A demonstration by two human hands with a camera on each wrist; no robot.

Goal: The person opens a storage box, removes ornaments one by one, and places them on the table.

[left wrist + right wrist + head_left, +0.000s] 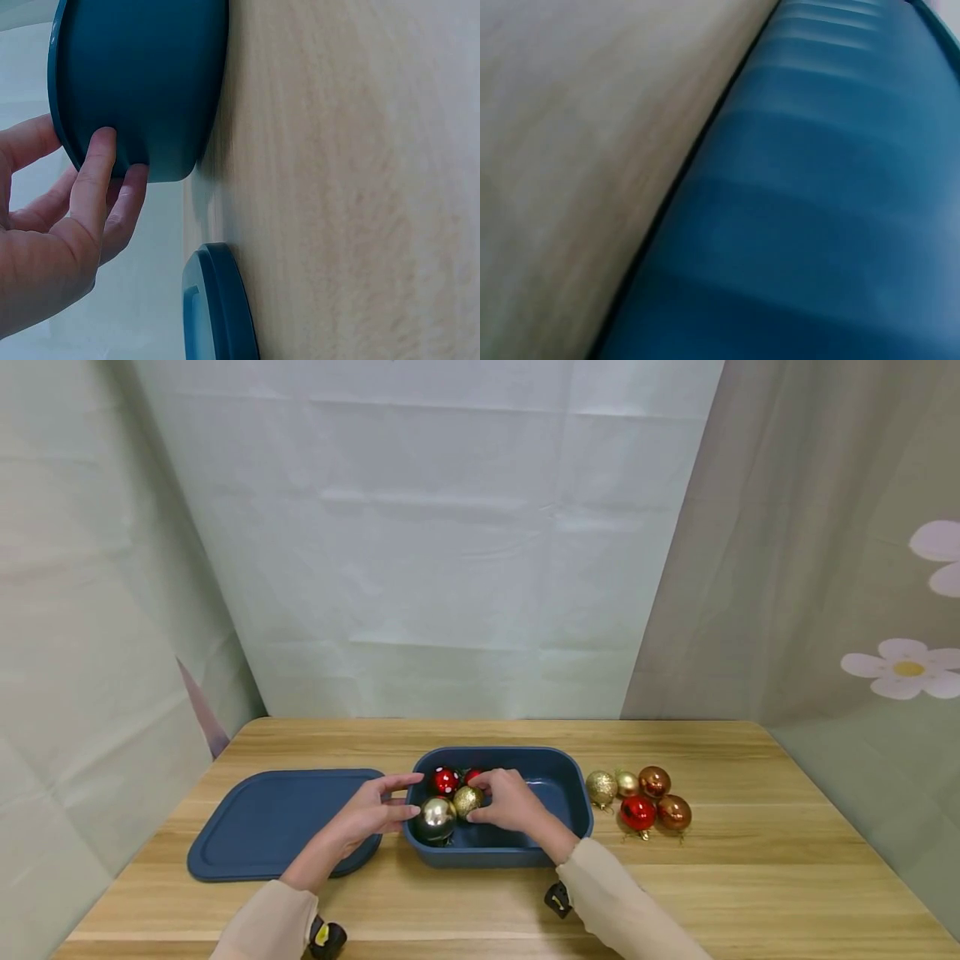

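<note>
Resting on a pale wooden table (750, 877) with a straight grain, near the middle: a deep blue plastic tub (566, 781), rectangular with rounded corners and smooth matte walls. Lying flat just to its left, the matching blue lid (262, 818), thin, with a raised rim.

Reaching into the tub's left half, the right hand (512, 800), fingers curled round a round gold glitter bauble (467, 799), rough and sparkly. Packed beside it inside the tub: a larger shiny silver bauble (437, 817) at the near left corner, a red bauble with white dots (444, 780) farther back, and a second red ball (472, 774), mostly hidden behind the fingers.

Pressed against the tub's left outer wall, the left hand (372, 814), fingers apart and nearly straight, fingertips (101, 142) touching the smooth blue side just under the rim, gripping nothing.

Clustered on the table just right of the tub, five more round baubles (641, 797): two gold glitter, one glossy red, two glossy copper.

Hanging behind the table, creased pale cloth (450, 568); on the right, a grey curtain with white flowers (903, 668). Only blurred blue plastic and wood in the right wrist view.
</note>
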